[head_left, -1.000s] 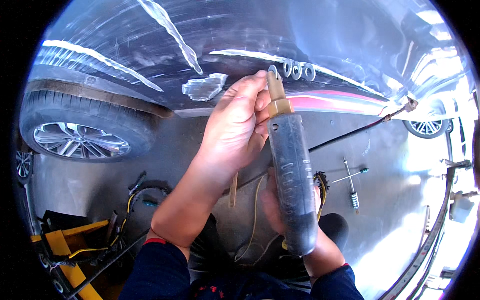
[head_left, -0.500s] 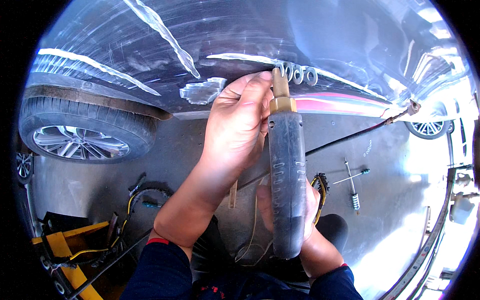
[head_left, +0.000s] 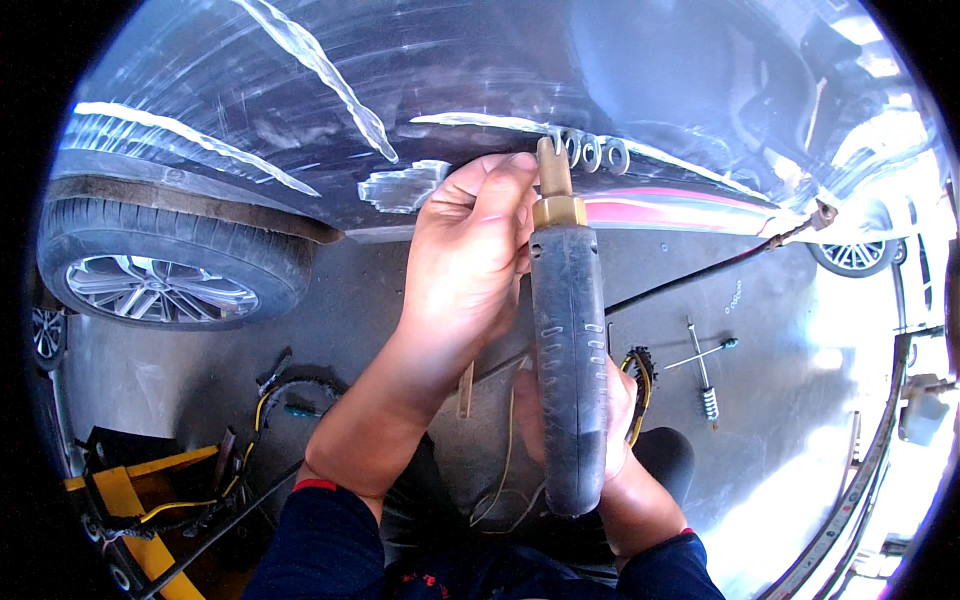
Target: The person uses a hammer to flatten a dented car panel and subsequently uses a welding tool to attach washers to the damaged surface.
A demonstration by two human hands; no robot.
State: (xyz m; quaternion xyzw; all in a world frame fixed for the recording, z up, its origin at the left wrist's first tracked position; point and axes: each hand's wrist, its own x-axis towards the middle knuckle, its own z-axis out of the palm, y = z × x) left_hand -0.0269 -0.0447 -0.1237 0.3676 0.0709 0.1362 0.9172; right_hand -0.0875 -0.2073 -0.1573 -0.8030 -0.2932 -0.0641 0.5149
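My right hand (head_left: 621, 415) is wrapped round a black spot-welding gun (head_left: 568, 370) with a brass-coloured collar and tip, mostly hidden behind the gun's body. The tip reaches up to the dark car panel (head_left: 640, 60), next to a row of metal washers (head_left: 591, 152) standing along a bare-metal strip. My left hand (head_left: 470, 235) is closed in a pinch close beside the tip, against the panel; what its fingers hold, if anything, is hidden. Bare ground patches (head_left: 403, 187) and long bright streaks mark the paint around it.
A car wheel (head_left: 165, 265) stands at the left. A slide hammer puller (head_left: 706, 375) and a T-handled rod (head_left: 700, 354) lie on the floor to the right. A dark rod (head_left: 700, 275) slants up to a clamp (head_left: 824, 214). Yellow equipment (head_left: 140, 510) with cables sits at lower left.
The welding gun and both hands have shifted very slightly left, the gun tip staying by the washers. My grip looks the same.
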